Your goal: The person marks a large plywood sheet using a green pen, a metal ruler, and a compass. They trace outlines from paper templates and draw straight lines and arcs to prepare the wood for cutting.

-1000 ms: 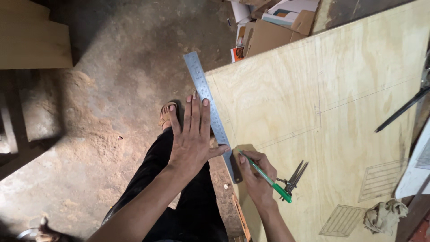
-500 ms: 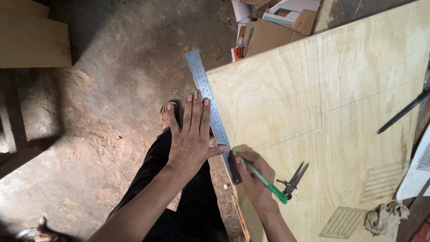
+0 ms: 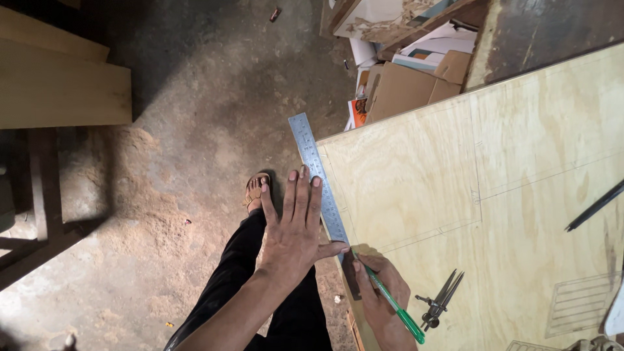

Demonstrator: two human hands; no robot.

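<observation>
1. Left hand (image 3: 294, 234) lay flat, fingers spread, thumb pressing steel ruler (image 3: 323, 186) against plywood sheet (image 3: 455, 195) edge, probably to steady it.
2. Right hand (image 3: 380, 296) pinched green pen (image 3: 390, 300), tip just beside ruler, below left thumb.
3. Dividers (image 3: 442, 300) lay beyond right fingers.

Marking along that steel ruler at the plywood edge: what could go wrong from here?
The long steel ruler lies along the very edge of the pale plywood sheet, and its far end sticks out past the corner, so it could pivot or slip off. The left hand steadies it mostly with thumb and fingertips; the palm hangs off the sheet, so the line may wander. The right hand with the green pen sits close to the metal dividers, whose points could prick.
</observation>
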